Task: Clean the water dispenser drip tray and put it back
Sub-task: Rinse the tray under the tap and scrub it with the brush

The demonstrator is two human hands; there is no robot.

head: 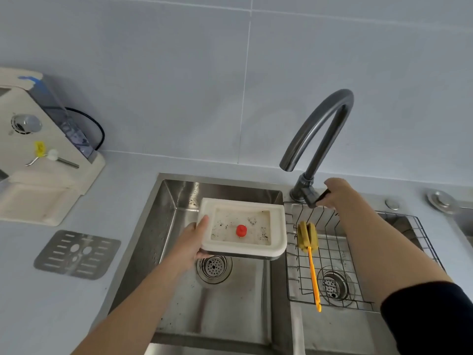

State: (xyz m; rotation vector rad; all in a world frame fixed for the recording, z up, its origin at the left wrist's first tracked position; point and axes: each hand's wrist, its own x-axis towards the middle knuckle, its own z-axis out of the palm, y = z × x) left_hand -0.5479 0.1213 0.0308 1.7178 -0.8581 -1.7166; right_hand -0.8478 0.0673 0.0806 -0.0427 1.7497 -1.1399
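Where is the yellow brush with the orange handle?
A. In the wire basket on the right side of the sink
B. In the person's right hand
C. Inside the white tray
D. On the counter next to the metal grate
A. The brush lies in the wire basket over the right side of the sink, beside the white tray that the left hand holds, and no hand touches it.

Matt plastic against brushed steel

Cream drip tray (pixel 277 224) looks matt plastic, speckled with grime; sink (pixel 179 290) brushed steel; faucet (pixel 325 116) smooth dark metal; grille (pixel 76 253) dull metal at lower left.
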